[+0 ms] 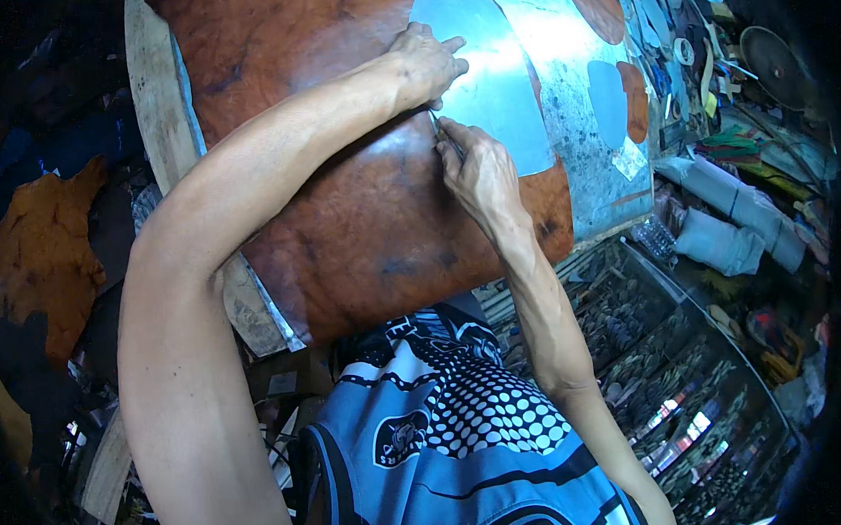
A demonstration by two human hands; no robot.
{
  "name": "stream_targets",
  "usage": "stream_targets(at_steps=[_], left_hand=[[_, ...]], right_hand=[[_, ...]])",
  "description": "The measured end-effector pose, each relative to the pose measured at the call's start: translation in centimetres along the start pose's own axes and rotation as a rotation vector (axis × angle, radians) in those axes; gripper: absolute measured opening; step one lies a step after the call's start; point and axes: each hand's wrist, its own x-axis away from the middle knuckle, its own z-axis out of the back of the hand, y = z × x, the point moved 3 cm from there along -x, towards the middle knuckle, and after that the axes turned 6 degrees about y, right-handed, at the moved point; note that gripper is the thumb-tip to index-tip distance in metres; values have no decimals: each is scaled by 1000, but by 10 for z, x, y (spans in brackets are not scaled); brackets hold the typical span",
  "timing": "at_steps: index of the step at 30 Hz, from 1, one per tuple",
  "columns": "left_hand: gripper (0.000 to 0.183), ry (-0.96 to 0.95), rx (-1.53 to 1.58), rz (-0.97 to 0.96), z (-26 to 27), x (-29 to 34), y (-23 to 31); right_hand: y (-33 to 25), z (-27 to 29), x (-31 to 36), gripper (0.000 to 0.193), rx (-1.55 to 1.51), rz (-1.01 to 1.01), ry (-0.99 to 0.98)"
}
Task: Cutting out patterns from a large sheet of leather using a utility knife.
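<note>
A large sheet of mottled brown leather (pixel 372 236) lies over the work table. On it rests a smooth, pale template (pixel 497 81) with a rounded outline. My left hand (pixel 428 65) lies at the template's left edge, its fingers spread over the sheet and pressing down. Close below it, my right hand (pixel 480 171) is closed around a slim, pointed tool (pixel 435 123). The tip of that tool is by the template's left edge, against the leather. Whether it is a blade or a marking point is too small to tell.
A scuffed metal plate (pixel 614 184) covers the table's right side, with a smaller pale template (pixel 607 104) on it. A glass-topped case (pixel 699 410) full of small items stands at lower right. Another brown leather piece (pixel 49 251) hangs at far left.
</note>
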Motion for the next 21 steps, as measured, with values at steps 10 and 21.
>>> stream_targets(at_steps=[10,21], left_hand=[[57,12,25,-4,-9,-1,0],[60,16,25,-2,-9,-4,-2]], right_hand=[[5,18,70,28,-25,-89,-70],[12,26,90,31,-83,-199,-138]])
